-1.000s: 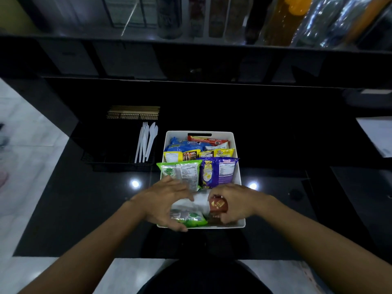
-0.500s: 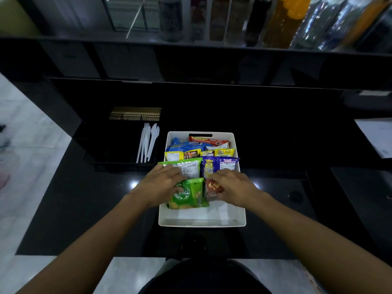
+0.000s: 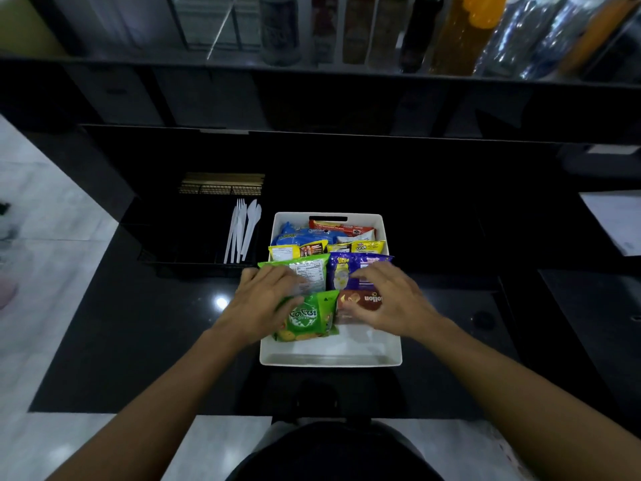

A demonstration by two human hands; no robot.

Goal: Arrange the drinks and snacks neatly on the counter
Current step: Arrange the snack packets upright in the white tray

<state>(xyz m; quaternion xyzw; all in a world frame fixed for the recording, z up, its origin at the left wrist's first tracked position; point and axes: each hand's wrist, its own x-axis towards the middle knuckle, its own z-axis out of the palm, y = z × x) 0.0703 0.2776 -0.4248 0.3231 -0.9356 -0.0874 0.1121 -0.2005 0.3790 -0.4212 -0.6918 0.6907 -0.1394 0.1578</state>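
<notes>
Comparing with a second ago, the two small packets no longer lie flat by the near wall of the white bin [image 3: 331, 361]. They now lean against the row of bags just beyond the fingertips, and bare bin floor shows on the wrist side of both hands. This row looks nearly settled, with room left in front for more snacks. The left hand [image 3: 265, 300] lies with fairly straight fingers across the green snack bag [image 3: 305, 270], its thumb against the green biscuit packet [image 3: 308, 317] just to its right. The right hand [image 3: 392, 300] arches over the red-brown biscuit packet [image 3: 360, 302], fingertips touching the purple bag [image 3: 347, 272]; whether it pinches or only steadies cannot be told. Both packets are glossy, soft pillow packs, side by side and touching, inside the bin on the black worktop [image 3: 138, 324].
</notes>
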